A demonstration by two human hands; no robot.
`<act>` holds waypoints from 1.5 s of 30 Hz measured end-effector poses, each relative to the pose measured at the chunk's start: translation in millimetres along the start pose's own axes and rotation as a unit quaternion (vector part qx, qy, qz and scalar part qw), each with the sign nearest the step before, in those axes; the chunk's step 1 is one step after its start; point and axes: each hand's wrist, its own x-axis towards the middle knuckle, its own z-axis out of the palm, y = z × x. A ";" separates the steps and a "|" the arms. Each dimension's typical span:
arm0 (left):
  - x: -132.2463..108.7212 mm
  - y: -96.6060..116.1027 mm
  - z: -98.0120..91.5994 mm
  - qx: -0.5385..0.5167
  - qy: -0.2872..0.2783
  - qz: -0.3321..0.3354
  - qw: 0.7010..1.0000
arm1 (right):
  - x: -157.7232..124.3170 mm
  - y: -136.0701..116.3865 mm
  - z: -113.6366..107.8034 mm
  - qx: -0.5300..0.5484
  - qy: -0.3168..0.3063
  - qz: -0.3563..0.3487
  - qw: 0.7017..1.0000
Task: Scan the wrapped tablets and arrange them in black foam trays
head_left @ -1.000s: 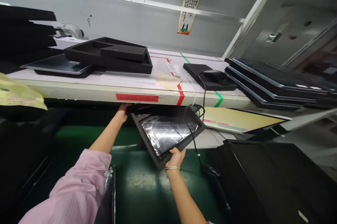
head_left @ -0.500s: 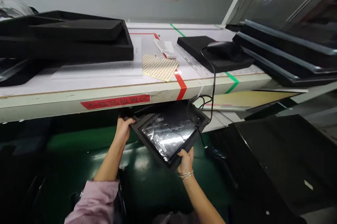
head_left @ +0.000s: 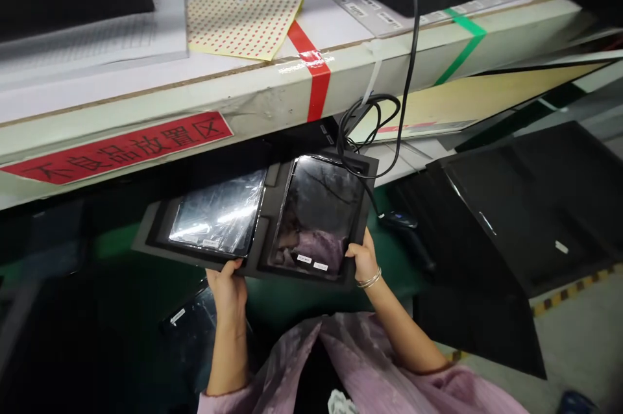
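Both hands are clamped on the near edge of one black foam tray (head_left: 265, 227), which sits at the centre of the frame. The left hand (head_left: 228, 289) holds the rim about midway along, thumb on top and fingers curled out of sight beneath. The right hand (head_left: 364, 259) pinches the tray's lower right corner the same way, with thin bangles (head_left: 370, 281) on its wrist.

The tray is held tilted, its far edge tucked just under the white shelf (head_left: 253, 99) that crosses the upper part of the frame. It has two compartments. The left one holds a bagged panel (head_left: 219, 213) whose plastic wrap shines with glare. The right one holds a dark glossy panel (head_left: 318, 209) with two small white labels near its lower edge, just beside the right thumb.

A black cable (head_left: 411, 57) drops from the shelf top, and its coil hangs touching or just above the tray's upper right corner; which, I cannot tell. On the shelf front is a red label (head_left: 117, 148), right of it a red tape stripe (head_left: 314, 73), and above them a yellow dotted sheet (head_left: 241, 21). Large black trays (head_left: 511, 206) lie at the right.
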 end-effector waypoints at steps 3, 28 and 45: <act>0.1 -0.7 0.9 0.002 0.002 0.007 1.000 | 0.5 0.4 -0.6 -0.004 0.008 0.009 1.000; -54.1 13.9 17.5 -0.045 0.086 0.055 0.994 | 45.7 -48.3 -5.1 -0.028 -0.058 -0.006 0.998; 84.2 140.0 90.7 0.067 -0.044 0.094 0.992 | 55.2 -90.3 23.6 0.092 -0.093 -0.096 0.987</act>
